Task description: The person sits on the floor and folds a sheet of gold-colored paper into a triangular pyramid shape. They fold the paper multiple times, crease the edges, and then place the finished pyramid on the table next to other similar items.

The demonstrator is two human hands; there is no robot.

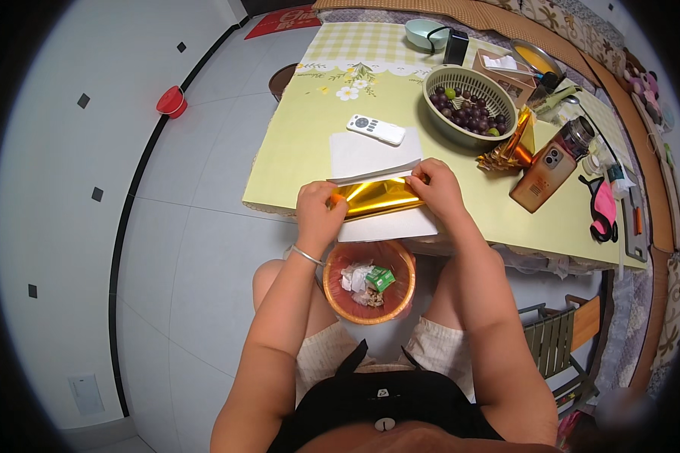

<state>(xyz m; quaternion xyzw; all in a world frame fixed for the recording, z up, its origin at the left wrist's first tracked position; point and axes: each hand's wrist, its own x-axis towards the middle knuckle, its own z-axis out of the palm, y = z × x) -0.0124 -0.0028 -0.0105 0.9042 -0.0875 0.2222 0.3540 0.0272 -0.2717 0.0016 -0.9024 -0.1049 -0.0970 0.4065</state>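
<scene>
Gold foil (378, 198) is pinched between thumb and fingers at both ends: the left hand (319, 208) grips its left end, the right hand (438, 189) its far right corner. The foil lies as a creased, shiny strip at the table's near edge, over white paper (391, 228) that shows on its near and far sides. A bangle (307, 255) circles the left wrist.

Just beyond the paper's far part is a white remote (376, 129), tilted slightly. To the right stands a colander (431, 121) with dark grapes (472, 115) and a few green ones in it. Beside it are folded gold pieces (515, 151), then a phone (542, 180), back up, near a bottle (578, 134). A pink-and-black mask (604, 208) lies farther right on the green table (295, 162).

Below the hands, between the person's knees, sits a bin (369, 320) holding crumpled tissue (355, 278) and a green box (381, 279). A red bucket (171, 102) stands on the floor, well apart at far left.
</scene>
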